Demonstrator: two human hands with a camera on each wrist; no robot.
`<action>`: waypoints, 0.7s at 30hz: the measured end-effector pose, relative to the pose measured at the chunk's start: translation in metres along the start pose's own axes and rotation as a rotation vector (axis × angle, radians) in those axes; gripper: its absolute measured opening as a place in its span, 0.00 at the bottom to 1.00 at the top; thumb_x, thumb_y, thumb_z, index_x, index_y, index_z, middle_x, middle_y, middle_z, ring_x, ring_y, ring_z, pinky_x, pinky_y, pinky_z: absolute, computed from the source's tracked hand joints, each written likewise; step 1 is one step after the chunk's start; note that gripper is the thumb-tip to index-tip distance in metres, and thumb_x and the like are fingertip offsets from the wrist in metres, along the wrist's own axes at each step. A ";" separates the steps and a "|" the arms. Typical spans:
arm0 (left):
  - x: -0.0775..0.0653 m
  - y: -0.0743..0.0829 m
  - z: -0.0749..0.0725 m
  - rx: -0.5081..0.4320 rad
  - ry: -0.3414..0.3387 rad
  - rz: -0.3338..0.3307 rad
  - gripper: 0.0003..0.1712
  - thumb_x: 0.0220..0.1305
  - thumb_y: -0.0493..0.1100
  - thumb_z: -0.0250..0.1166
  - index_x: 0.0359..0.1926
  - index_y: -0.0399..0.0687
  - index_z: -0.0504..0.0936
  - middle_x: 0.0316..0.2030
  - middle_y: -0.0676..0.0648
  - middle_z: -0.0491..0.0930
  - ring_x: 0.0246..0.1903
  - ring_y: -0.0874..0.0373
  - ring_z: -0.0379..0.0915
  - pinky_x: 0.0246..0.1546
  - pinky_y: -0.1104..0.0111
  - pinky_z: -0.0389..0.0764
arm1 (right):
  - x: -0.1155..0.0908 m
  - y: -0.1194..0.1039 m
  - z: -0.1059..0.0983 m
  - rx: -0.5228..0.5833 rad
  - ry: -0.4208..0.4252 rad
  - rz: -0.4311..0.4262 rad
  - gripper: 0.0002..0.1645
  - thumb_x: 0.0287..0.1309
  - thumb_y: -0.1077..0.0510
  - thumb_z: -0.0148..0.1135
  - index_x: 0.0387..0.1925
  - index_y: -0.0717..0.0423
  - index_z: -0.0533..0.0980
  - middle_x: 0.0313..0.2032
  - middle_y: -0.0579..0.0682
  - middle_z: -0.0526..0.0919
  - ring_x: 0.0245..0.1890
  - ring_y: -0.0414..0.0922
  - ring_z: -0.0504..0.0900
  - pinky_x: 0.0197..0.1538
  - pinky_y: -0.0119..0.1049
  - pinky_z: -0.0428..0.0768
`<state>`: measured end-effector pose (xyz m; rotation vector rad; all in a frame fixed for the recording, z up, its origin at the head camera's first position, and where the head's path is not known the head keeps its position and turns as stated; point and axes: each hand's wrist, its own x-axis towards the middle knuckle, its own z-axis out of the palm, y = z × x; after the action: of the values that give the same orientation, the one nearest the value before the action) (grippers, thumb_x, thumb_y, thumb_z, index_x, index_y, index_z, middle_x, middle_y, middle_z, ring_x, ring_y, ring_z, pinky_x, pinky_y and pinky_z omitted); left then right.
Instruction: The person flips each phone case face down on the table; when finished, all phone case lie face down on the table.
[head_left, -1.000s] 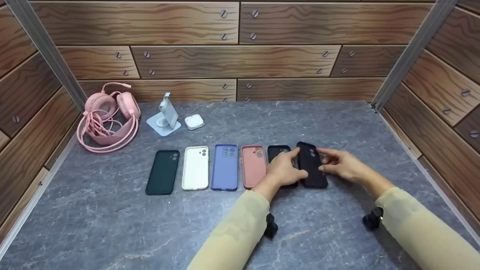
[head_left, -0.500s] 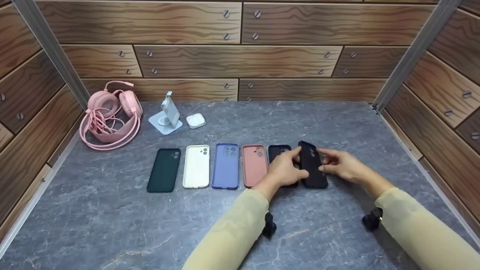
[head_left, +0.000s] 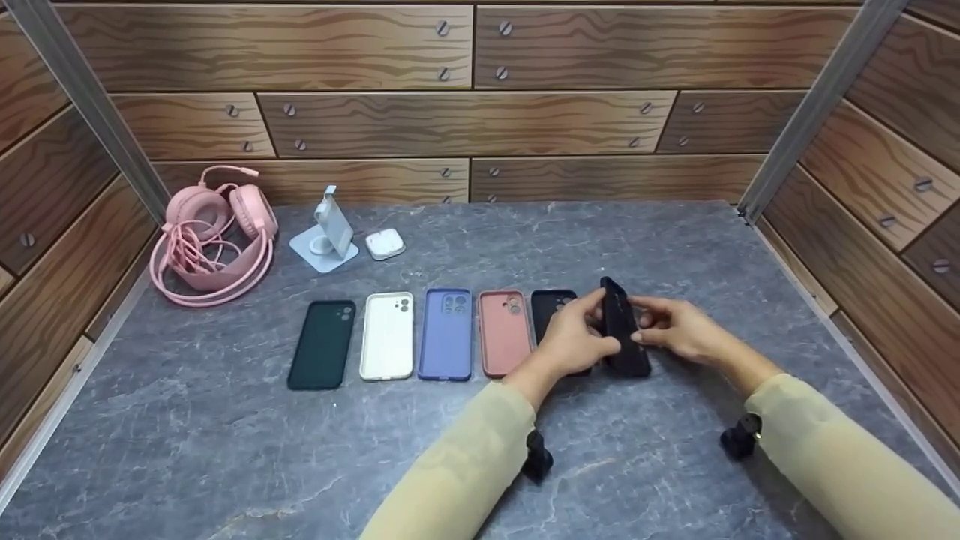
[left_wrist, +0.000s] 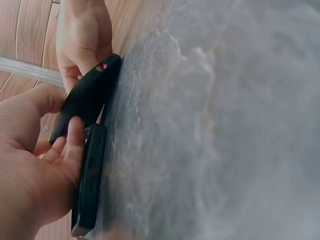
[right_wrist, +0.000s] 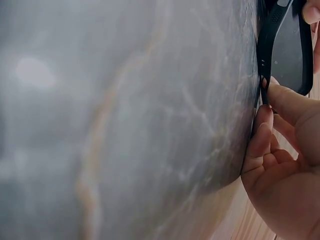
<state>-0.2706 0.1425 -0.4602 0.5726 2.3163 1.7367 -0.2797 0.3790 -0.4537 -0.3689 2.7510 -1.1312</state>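
Observation:
In the head view, a black phone case stands tilted on its long side at the right end of a row of cases. My left hand holds its left side between thumb and fingers. At its right side my right hand pinches the edge. The left wrist view shows the case bent, with a small cutout near one end. A glossy dark panel appears beside the case's rim in the right wrist view; whether it is a phone I cannot tell. Another black case lies partly hidden under my left hand.
Leftward lie a pink case, a blue case, a white case and a dark green case. Behind them are a white earbud case, a charging stand and pink headphones. Wood-patterned panels enclose the table.
The held black case has turned from nearly face-up to more on its side and looks narrower. Both hands keep their grip in about the same place. The other cases stay put.

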 end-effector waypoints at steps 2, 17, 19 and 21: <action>-0.001 -0.001 0.000 -0.051 -0.006 -0.006 0.49 0.59 0.29 0.72 0.81 0.47 0.66 0.48 0.50 0.77 0.31 0.65 0.80 0.34 0.73 0.83 | 0.000 -0.002 0.000 -0.014 0.018 -0.001 0.40 0.64 0.65 0.74 0.73 0.70 0.69 0.40 0.58 0.82 0.37 0.46 0.80 0.37 0.29 0.78; -0.001 -0.003 0.002 -0.216 0.003 -0.038 0.48 0.60 0.26 0.70 0.80 0.47 0.67 0.51 0.51 0.81 0.36 0.63 0.84 0.36 0.70 0.83 | -0.002 -0.012 0.003 -0.090 0.054 -0.033 0.41 0.63 0.68 0.74 0.74 0.70 0.67 0.40 0.54 0.90 0.41 0.49 0.89 0.41 0.28 0.81; -0.001 -0.003 0.002 -0.220 0.000 -0.035 0.47 0.60 0.27 0.70 0.80 0.47 0.67 0.50 0.52 0.80 0.36 0.63 0.83 0.36 0.70 0.83 | -0.003 -0.013 0.001 -0.047 0.035 -0.004 0.42 0.65 0.68 0.72 0.76 0.71 0.65 0.41 0.56 0.90 0.42 0.48 0.88 0.41 0.28 0.81; -0.001 -0.002 0.001 -0.221 0.001 -0.033 0.47 0.60 0.27 0.71 0.79 0.47 0.68 0.49 0.53 0.80 0.36 0.62 0.83 0.37 0.70 0.84 | -0.004 -0.013 -0.001 0.017 0.011 0.019 0.42 0.67 0.68 0.70 0.77 0.72 0.62 0.43 0.60 0.90 0.42 0.46 0.88 0.40 0.29 0.82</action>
<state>-0.2695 0.1427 -0.4625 0.4906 2.0835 1.9433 -0.2736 0.3722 -0.4433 -0.3342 2.7465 -1.1549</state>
